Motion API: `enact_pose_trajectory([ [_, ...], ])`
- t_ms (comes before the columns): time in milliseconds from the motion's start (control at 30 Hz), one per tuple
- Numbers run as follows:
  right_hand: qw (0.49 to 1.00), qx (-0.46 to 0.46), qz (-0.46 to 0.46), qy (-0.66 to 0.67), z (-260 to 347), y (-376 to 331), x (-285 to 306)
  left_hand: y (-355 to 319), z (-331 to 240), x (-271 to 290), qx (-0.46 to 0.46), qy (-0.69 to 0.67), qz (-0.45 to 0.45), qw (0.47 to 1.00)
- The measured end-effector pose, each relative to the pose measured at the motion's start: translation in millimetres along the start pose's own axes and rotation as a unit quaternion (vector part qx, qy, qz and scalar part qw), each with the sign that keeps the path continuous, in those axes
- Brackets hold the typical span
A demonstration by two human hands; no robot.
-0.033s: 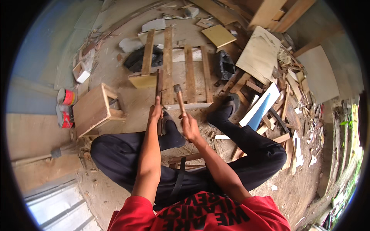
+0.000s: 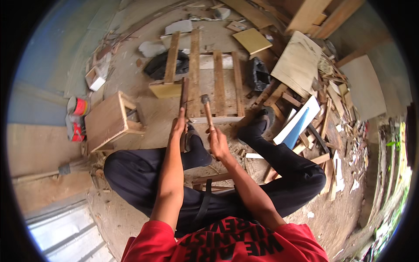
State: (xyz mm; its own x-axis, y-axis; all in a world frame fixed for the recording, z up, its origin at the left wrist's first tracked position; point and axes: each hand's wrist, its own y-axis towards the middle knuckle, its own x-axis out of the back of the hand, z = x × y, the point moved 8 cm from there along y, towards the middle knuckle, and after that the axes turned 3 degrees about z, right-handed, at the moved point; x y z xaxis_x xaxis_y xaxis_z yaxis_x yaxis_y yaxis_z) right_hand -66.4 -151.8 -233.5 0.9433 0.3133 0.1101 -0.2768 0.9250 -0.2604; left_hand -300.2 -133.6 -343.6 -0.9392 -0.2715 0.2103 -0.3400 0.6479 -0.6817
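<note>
Wooden-handled, the hammer (image 2: 206, 107) is gripped in the closed fingers of the right hand (image 2: 217, 143), head pointing away, just right of the upright dark strip (image 2: 184, 94) the left hand (image 2: 178, 127) pinches against the slatted pallet (image 2: 205, 74) beyond.

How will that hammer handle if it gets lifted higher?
The hammer is probably head-heavy: a metal head on a slim wooden handle. It looks stiff, not floppy. The right hand grips near the handle's end, so it would likely swing readily and tip head-down if loosened.
</note>
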Motion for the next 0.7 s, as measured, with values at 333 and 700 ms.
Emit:
enact_pose_trajectory([
  [333, 0.996, 0.028, 0.015, -0.083, 17.5, 24.7, -10.0, -14.8, -0.7, -10.6, 0.067, -0.155, 0.138, 0.976],
  [700, 0.986, 0.105, 0.044, -0.118, 39.2, 33.4, -29.7, -1.0, -5.5, 5.8, -0.092, 0.179, -0.152, 0.968],
])
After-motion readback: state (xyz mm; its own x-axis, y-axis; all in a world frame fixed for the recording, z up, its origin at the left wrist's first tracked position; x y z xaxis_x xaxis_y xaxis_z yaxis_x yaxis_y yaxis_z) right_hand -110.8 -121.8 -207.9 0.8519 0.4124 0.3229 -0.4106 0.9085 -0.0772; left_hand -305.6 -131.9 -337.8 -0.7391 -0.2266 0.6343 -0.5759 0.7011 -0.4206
